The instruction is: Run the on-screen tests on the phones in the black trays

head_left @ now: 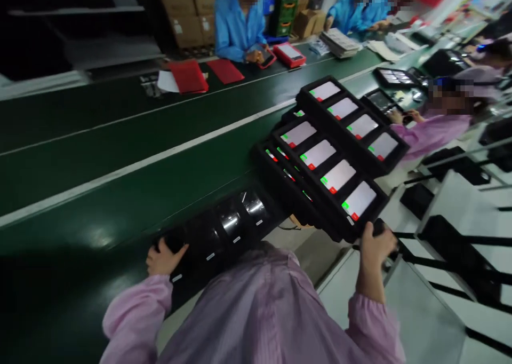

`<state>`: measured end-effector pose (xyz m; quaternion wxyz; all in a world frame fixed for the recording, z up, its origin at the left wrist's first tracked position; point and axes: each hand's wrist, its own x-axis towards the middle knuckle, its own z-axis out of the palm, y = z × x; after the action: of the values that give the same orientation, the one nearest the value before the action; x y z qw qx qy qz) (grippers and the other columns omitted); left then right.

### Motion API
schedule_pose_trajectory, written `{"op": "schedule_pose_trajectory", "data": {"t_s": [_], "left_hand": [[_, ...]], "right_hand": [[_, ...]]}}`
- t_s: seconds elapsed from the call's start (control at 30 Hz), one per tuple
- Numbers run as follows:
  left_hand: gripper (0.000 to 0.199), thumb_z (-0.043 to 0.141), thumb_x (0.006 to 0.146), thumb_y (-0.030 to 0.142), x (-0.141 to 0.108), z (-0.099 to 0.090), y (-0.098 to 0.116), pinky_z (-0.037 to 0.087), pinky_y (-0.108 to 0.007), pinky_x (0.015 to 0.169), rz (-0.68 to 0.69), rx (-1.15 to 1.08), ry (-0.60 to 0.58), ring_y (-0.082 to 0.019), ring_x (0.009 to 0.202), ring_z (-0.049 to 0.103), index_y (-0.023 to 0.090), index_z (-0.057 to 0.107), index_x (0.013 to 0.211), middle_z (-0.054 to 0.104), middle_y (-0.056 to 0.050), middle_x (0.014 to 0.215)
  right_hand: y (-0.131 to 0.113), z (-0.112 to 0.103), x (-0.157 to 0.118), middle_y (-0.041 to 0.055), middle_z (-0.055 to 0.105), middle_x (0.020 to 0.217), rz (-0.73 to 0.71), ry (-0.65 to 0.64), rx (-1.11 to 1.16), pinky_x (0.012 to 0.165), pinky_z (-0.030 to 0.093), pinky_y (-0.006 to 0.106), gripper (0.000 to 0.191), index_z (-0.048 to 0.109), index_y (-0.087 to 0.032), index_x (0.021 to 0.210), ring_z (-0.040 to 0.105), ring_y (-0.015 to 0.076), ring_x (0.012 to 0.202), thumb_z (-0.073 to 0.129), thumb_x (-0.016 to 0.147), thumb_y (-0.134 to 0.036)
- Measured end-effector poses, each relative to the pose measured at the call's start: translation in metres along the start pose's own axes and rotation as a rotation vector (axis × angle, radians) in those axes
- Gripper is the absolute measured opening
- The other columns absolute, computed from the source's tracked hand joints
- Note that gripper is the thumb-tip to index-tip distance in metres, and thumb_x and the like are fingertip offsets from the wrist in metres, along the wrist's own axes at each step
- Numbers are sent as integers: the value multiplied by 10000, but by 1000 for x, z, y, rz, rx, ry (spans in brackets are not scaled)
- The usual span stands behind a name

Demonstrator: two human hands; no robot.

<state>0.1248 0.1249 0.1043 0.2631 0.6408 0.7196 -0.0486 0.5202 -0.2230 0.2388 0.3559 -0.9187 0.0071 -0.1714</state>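
Observation:
My left hand is at the left end of a long black tray, thumb over its top and fingers curled at the end. Several dark, glossy phones lie in the tray's slots, each with a small white label in front. My right hand is closed around something dark, right at the near corner of a stack of black trays. What it grips blends into the black tray and cannot be made out. Phones with lit white screens, marked green and red, fill the upper trays.
A green work surface with a white line runs across. Beyond it, a person in blue handles a phone near red folders and a red box. On the right are a co-worker in pink and grey-white tables.

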Motion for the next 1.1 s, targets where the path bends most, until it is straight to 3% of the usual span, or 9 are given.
{"op": "schedule_pose_trajectory", "data": {"t_s": [0.07, 0.1, 0.17, 0.23, 0.3, 0.37, 0.5, 0.8, 1.1], "left_hand": [[942, 646, 713, 578, -9, 16, -3, 395, -671, 1046, -13, -15, 30, -497, 1459, 289, 110, 398, 1492, 367, -311, 1535], [934, 655, 727, 552, -13, 23, -2, 366, -678, 1068, -3, -16, 82, -487, 1477, 254, 122, 374, 1507, 343, -301, 1556], [914, 647, 763, 495, -20, 34, 1, 313, -699, 1095, 14, -27, 215, -467, 1503, 198, 142, 314, 1538, 328, -277, 1574], [931, 645, 778, 470, -23, 40, 0, 300, -711, 1091, 6, -62, 292, -464, 1505, 189, 148, 256, 1560, 298, -281, 1586], [981, 662, 771, 482, -21, 41, -4, 332, -697, 1068, -41, -121, 297, -482, 1472, 249, 127, 217, 1569, 260, -312, 1588], [1015, 679, 757, 497, -17, 39, -9, 375, -663, 1040, -90, -172, 273, -493, 1412, 338, 101, 212, 1568, 270, -328, 1569], [1014, 703, 731, 493, -14, 37, -16, 422, -608, 984, -125, -204, 258, -465, 1304, 447, 146, 242, 1564, 385, -278, 1480], [947, 660, 759, 492, -26, 52, -51, 416, -575, 968, -227, -221, 353, -429, 1272, 455, 132, 269, 1543, 395, -274, 1446], [909, 632, 780, 483, -22, 53, -47, 404, -594, 955, -254, -251, 388, -448, 1273, 441, 110, 277, 1529, 400, -297, 1428]], "right_hand": [[-18, 4, -21, 234, 641, 1146, -133, 124, -25, 1046, 391, 615, 366, 638, -149, 1039, 552, 400, 1205, 586, 835, -448], [-30, 10, -39, 199, 659, 1106, -198, 66, 25, 1005, 439, 574, 331, 636, -165, 1052, 595, 358, 1125, 554, 863, -424], [-55, 29, -87, 115, 699, 985, -301, -310, 180, 863, 535, 458, 263, 640, -208, 1053, 655, 273, 929, 514, 905, -385], [-78, 58, -147, 82, 721, 940, -398, -811, 275, 766, 566, 378, 218, 658, -235, 1047, 677, 227, 833, 495, 926, -315], [-92, 90, -205, 76, 732, 1009, -525, -1234, 297, 823, 582, 379, 234, 663, -245, 1079, 698, 226, 933, 516, 898, -224], [-98, 120, -251, 97, 708, 1178, -637, -1454, 245, 971, 554, 430, 318, 650, -237, 1141, 666, 249, 1123, 595, 836, -163], [-101, 167, -298, 195, 582, 1399, -723, -1498, 94, 1129, 432, 536, 451, 601, -170, 1213, 530, 324, 1343, 667, 769, -123], [-103, 202, -342, 107, 640, 1139, -841, -1485, 116, 1064, 451, 528, 304, 568, -216, 1001, 604, 300, 1167, 677, 728, -138], [-110, 217, -311, 1, 697, 888, -786, -1468, 158, 839, 570, 385, 257, 538, -262, 872, 699, 219, 880, 667, 722, -98]]}}
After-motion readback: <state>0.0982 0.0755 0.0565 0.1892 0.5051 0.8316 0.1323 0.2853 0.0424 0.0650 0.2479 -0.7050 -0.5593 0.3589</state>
